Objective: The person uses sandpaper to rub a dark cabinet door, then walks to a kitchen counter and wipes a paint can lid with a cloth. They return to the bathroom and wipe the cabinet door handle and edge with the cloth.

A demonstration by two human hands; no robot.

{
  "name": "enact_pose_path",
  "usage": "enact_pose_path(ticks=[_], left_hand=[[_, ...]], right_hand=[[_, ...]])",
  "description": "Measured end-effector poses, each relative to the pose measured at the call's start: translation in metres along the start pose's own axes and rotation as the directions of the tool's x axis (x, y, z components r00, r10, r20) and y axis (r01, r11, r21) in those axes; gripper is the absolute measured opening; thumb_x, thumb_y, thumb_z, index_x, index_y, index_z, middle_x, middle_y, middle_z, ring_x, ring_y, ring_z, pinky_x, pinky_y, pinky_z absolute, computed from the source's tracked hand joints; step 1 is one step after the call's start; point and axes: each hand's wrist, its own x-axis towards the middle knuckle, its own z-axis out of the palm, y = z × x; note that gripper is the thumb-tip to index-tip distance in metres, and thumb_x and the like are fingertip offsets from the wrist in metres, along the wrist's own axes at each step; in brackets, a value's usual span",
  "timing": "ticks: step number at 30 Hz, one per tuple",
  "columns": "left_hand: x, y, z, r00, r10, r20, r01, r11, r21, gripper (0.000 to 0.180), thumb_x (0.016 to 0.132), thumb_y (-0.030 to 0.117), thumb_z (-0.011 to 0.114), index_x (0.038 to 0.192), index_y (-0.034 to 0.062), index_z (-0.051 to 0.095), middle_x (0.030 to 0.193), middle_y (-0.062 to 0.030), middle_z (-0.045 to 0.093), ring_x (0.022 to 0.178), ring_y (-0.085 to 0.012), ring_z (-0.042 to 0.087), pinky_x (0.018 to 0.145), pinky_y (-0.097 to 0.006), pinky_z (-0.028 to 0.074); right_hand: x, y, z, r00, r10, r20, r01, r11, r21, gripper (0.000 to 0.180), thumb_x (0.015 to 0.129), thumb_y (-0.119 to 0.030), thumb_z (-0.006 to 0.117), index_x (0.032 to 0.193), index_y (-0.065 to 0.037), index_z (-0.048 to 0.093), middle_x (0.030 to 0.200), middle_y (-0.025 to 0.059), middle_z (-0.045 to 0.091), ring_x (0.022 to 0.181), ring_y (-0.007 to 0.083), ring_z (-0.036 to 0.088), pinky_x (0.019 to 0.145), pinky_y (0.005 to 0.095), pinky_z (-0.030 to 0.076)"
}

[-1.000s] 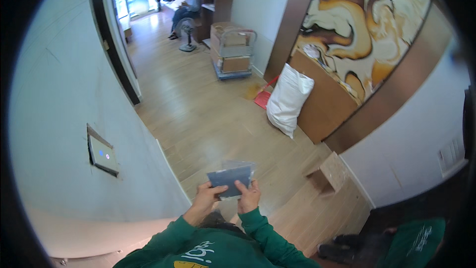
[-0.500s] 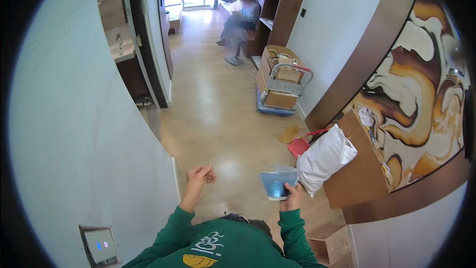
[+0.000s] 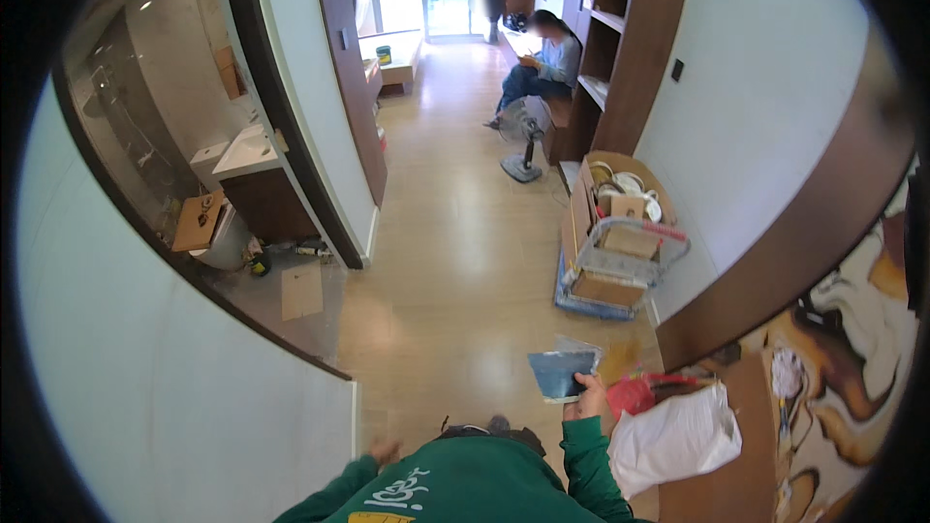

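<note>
Smooth pale wall (image 3: pixel 165 378) curves away left of my left fingers, its far side lost in the dark rim. Beyond them, past a doorway, a flat square of card (image 3: pixel 301 292) lies on the bathroom floor. My left hand (image 3: pixel 385 450) hangs low, blurred beside its green sleeve (image 3: pixel 339 486); I cannot tell whether those fingers are loose, curled or holding anything. Well ahead of my right fingers stands a fan (image 3: pixel 524 123) with a round wire cage. The thin, flat blue plate (image 3: pixel 559 375) is in my right hand (image 3: pixel 586 397), thumb pressed on its face near the right edge, the gripping fingers mostly hidden underneath. A see-through sheet (image 3: pixel 578 345) shows behind it, its material hard to make out. Just right of those fingers is a red dustpan (image 3: pixel 632 397), partly covered, then a creased white sack (image 3: pixel 678 441) against a stiff brown board (image 3: pixel 758 407). Farther right, a swirled, glossy panel (image 3: pixel 862 353) is cut off by the rim.
</note>
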Motion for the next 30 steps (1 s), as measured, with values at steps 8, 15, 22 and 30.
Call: enact_pose_path(ticks=[8,15,22,30], left_hand=[[0.024,0.064,0.021,0.956,-0.285,0.066,0.288,0.882,-0.373,0.041,0.097,0.032,0.045,0.120,0.0028,0.064,0.119,-0.0149,0.067,0.108,-0.0290,0.064,0.094,-0.042,0.049],[0.125,0.264,-0.010,0.959,0.192,0.211,0.001,0.738,-0.675,0.043,0.098,0.031,0.041,0.119,0.0005,0.064,0.118,-0.0165,0.067,0.106,-0.0290,0.066,0.091,-0.040,0.053],[0.222,0.626,-0.190,0.883,0.333,-0.331,-0.470,0.636,-0.613,0.018,0.082,0.007,0.061,0.087,-0.0050,0.072,0.090,-0.0131,0.073,0.077,-0.0211,0.069,0.068,-0.032,0.054],[0.332,0.907,-0.272,0.821,0.382,-0.425,-0.491,0.852,-0.181,0.016,0.083,0.013,0.067,0.086,-0.0019,0.072,0.087,-0.0128,0.073,0.067,-0.0172,0.067,0.058,-0.031,0.052]], right_hand=[[0.202,0.004,0.215,0.912,0.205,0.355,-0.141,0.970,-0.198,0.029,0.074,0.002,0.059,0.103,-0.001,0.060,0.096,0.0079,0.064,0.086,0.0201,0.060,0.082,0.0317,0.048],[0.373,0.034,0.358,0.866,0.207,0.455,-0.122,0.970,-0.209,0.031,0.074,0.003,0.059,0.105,0.000,0.061,0.100,0.0087,0.064,0.092,0.0222,0.061,0.087,0.0338,0.049],[0.557,-0.010,0.385,0.959,0.082,0.270,-0.021,0.975,-0.222,0.032,0.073,0.003,0.055,0.104,-0.001,0.060,0.101,0.0084,0.065,0.092,0.0248,0.063,0.089,0.0365,0.050],[0.806,0.049,0.450,0.980,0.166,0.113,-0.145,0.974,-0.175,0.029,0.073,0.003,0.056,0.101,-0.001,0.059,0.099,0.0086,0.064,0.091,0.0259,0.062,0.087,0.0383,0.052]])
